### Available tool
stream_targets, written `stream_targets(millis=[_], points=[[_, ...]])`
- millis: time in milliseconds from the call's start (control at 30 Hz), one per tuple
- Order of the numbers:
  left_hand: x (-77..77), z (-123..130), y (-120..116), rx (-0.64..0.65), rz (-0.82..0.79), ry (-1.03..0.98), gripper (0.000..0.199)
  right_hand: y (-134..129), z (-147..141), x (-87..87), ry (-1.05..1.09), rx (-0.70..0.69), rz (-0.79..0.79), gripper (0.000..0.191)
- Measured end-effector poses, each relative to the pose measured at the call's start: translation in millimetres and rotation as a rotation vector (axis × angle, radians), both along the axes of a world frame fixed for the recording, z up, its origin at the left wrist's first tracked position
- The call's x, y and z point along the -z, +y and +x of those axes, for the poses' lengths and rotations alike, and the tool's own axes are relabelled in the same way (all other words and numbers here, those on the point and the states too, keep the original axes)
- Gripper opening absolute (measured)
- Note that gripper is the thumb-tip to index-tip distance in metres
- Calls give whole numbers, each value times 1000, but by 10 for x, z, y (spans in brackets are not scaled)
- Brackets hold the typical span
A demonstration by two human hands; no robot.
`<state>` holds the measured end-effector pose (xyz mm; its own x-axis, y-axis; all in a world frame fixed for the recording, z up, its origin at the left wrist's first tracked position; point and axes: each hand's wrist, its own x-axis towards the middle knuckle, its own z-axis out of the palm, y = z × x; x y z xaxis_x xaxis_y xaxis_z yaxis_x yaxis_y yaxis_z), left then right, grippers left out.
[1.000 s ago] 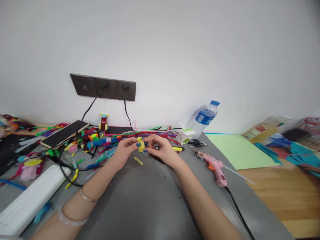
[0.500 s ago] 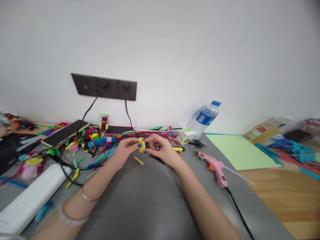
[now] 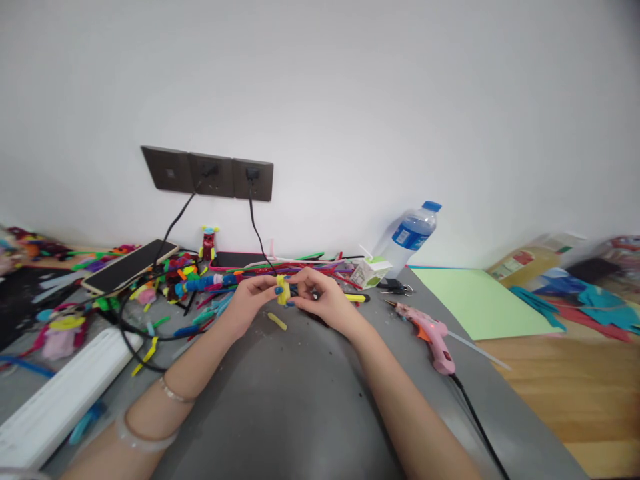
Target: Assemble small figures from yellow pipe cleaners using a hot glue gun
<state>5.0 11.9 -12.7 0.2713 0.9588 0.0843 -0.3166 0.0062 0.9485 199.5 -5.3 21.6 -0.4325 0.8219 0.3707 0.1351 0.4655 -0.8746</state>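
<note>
Between my two hands, above the grey tabletop, is a small yellow piece of fuzzy pipe cleaner (image 3: 283,291). My left hand (image 3: 250,303) pinches it from the left with thumb and fingertips. From the right, my right hand (image 3: 323,300) pinches the same piece, its fingers curled. The piece's exact shape is partly hidden by the fingertips. Just below it on the table lies a short loose yellow strip (image 3: 277,321). Behind the hands are several coloured pipe cleaners (image 3: 320,268), and a yellow-and-black cutter (image 3: 356,298) lies right of my right hand.
A pink glue gun (image 3: 434,337) with a black cord lies at right, near the table edge. A water bottle (image 3: 411,237), a small carton (image 3: 371,272) and keys (image 3: 397,287) stand or lie behind. At left are a phone (image 3: 131,267), a white power strip (image 3: 70,400) and cables.
</note>
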Motion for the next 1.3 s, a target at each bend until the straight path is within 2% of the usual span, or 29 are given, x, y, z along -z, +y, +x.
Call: stream_targets(millis=[500, 1300], points=[[-20, 14, -7, 22, -42, -25, 34, 2, 8, 4, 18, -14, -33, 30], [-30, 20, -15, 26, -73, -40, 36, -2, 29, 5, 69, -83, -100, 29]])
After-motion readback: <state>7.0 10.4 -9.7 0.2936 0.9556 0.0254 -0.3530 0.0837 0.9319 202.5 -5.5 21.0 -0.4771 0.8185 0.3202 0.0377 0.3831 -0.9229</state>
